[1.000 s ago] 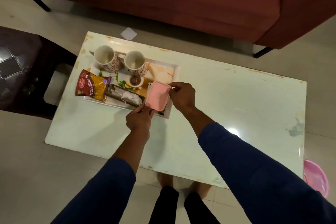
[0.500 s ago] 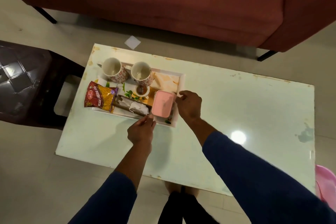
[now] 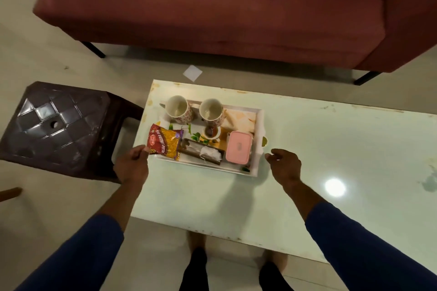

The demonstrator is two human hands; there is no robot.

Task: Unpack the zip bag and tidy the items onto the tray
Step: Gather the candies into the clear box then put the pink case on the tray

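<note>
A white tray (image 3: 259, 139) sits at the left end of the table. On it stand two patterned mugs (image 3: 177, 109) (image 3: 211, 111), a small bowl (image 3: 211, 132), a dark holder with tea bags (image 3: 203, 153) and a pink lidded box (image 3: 238, 147). A red and yellow snack packet (image 3: 165, 142) overhangs the tray's left edge. My left hand (image 3: 132, 165) has its fingertips curled on the packet's near-left corner. To the right of the tray, my right hand (image 3: 285, 166) hovers with fingers apart, close to a gold handle (image 3: 264, 142). No zip bag is in view.
The pale green table (image 3: 319, 149) stretches off to the right. A dark brown stool (image 3: 56, 125) stands left of it, and a red sofa (image 3: 212, 7) lies beyond. A white paper scrap (image 3: 192, 73) lies on the floor. My feet are under the table's near edge.
Both hands have let go of the pink box, which now lies flat on the tray. My left hand moved left to the snack packet; my right hand drew back to the right.
</note>
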